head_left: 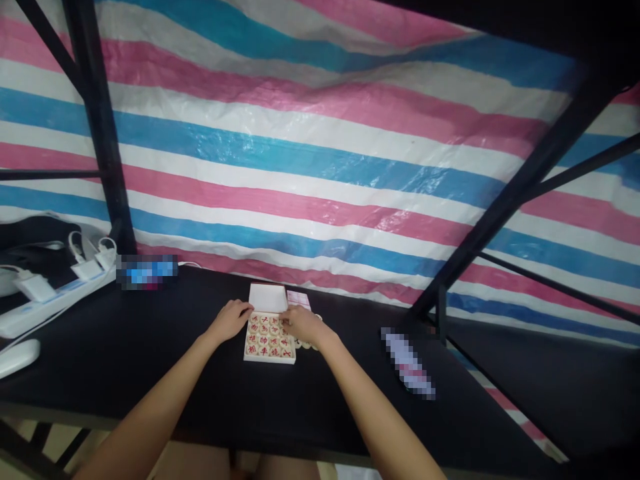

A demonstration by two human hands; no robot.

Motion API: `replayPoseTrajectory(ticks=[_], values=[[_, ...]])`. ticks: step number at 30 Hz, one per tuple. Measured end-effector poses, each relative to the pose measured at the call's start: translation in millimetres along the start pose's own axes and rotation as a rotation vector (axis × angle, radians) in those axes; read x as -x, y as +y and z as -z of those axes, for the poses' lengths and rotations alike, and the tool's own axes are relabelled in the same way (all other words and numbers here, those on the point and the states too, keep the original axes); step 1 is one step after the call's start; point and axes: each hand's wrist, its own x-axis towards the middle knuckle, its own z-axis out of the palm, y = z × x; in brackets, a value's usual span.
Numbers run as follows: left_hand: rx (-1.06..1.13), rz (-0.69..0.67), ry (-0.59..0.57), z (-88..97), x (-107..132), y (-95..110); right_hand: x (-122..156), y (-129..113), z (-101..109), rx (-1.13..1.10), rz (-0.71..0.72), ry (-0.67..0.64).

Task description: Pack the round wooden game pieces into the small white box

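Observation:
An open white box [270, 360] with its lid [268, 298] folded back lies before me on the black table. Rows of round Chinese chess pieces [263, 341] with red characters fill it. At the box's upper left side, my left hand [231, 321] grips the edge near the lid with its fingertips. My right hand [303, 325] reaches over the right edge, its fingers closed at a chess piece [284, 321] in the upper right corner. More loose pieces [306, 345] lie right of the box, partly hidden under that hand.
Behind the box lies a pink-and-white checked item [299, 301]. A power strip [60, 297] with white plugs and a white mouse [19, 358] are at left. Blurred objects lie at back left [147, 272] and right [407, 363]. Black frame posts and a striped sheet [300, 160] stand behind.

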Motion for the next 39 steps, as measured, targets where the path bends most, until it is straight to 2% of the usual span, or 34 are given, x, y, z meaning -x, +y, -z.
replayPoseTrajectory(ticks=[7,16,26,31,34,39], values=[[0.009,0.006,-0.001,0.5,0,0,-4,4,3,0.010,-0.003,-0.044],[0.026,-0.022,-0.020,3.1,-2,3,-2,3,-1,0.014,0.006,-0.009],[0.079,-0.011,-0.008,-2.5,-3,0,-10,-2,0,0.030,-0.045,-0.088],[0.116,-0.033,0.008,-1.8,-3,3,-9,-6,3,0.002,-0.128,-0.046],[0.169,-0.037,0.019,-2.1,-2,5,-9,-4,5,-0.050,-0.131,-0.008],[0.310,-0.005,0.088,2.0,1,16,-4,-3,12,-0.215,-0.102,0.144]])
